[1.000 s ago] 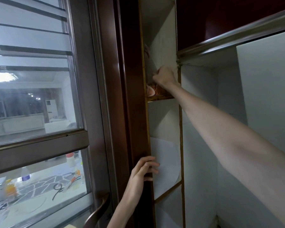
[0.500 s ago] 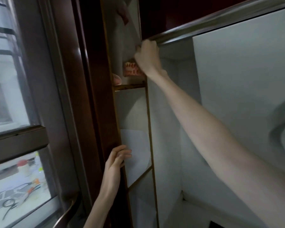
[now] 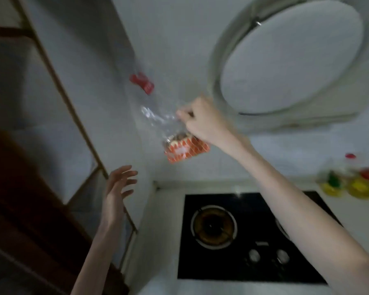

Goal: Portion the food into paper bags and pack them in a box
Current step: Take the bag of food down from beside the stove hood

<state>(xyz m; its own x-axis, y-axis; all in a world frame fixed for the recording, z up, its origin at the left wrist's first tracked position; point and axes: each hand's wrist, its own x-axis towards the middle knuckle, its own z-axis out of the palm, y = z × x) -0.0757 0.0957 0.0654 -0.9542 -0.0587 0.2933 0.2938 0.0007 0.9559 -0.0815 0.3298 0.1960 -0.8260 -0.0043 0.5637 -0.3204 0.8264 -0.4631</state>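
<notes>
Head | right hand pinches snack bag | left hand below, apart

The clear food bag, earlier reached for on the cupboard shelf, is now pinched at its neck by the right hand and held in the air above the gas hob. The left hand is lifted off the cupboard edge, fingers spread beneath the bag.

Dim kitchen. Hob set in white counter at 5 o'clock; round hood at 1; dark cabinet at 8.
</notes>
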